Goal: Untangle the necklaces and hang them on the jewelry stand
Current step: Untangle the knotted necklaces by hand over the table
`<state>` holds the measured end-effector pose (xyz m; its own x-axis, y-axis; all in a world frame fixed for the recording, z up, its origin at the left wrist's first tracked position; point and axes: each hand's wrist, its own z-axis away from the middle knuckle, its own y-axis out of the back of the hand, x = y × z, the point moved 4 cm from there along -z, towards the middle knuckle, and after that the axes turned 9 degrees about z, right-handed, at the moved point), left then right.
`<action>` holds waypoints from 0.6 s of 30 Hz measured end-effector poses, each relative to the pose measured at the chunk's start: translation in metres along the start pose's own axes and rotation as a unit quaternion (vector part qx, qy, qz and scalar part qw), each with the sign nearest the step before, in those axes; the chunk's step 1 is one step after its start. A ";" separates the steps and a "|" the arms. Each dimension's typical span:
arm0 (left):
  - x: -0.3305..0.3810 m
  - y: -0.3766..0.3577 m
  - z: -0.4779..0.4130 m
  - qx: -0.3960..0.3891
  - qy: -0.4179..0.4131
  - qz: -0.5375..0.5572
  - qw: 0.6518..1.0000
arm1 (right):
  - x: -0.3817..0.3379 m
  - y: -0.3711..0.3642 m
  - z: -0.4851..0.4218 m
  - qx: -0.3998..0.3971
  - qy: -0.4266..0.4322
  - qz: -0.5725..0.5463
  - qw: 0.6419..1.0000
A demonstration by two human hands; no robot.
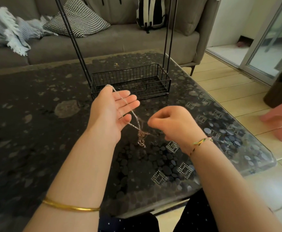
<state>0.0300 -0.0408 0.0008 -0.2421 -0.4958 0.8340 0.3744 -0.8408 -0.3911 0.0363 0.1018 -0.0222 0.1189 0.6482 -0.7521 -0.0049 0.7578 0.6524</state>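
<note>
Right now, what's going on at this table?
A person is working on tangled necklaces above the dark table. The left hand is open, palm up, with a silver chain draped across its fingers. The right hand, fingers curled, appears to pinch a thin strand. The knot hangs between the hands, not yet undone. The jewelry stand waits behind; its top is out of frame.

A wire basket [131,81] stands on the table [36,131], thin rods [73,41] rising from both ends. Passage lies between the rods above it and across the table's left side.
</note>
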 end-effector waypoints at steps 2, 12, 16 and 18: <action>0.002 -0.001 0.002 0.007 -0.020 -0.019 1.000 | 0.000 -0.003 0.000 -0.004 0.019 0.048 0.999; 0.009 -0.002 -0.001 0.047 -0.151 -0.154 0.975 | 0.006 0.003 -0.006 0.039 0.010 0.078 0.996; 0.012 -0.003 -0.001 0.045 -0.208 -0.183 0.960 | 0.007 -0.008 -0.004 -0.049 -0.004 0.203 0.978; 0.013 -0.004 -0.001 0.042 -0.224 -0.196 0.954 | 0.006 -0.011 -0.006 -0.061 -0.008 0.229 0.972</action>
<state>0.0249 -0.0444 0.0128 0.0208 0.0108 0.9997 0.4084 -0.9128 0.0014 0.0314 0.0979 -0.0339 0.0929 0.9187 -0.3839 -0.1776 0.3947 0.9015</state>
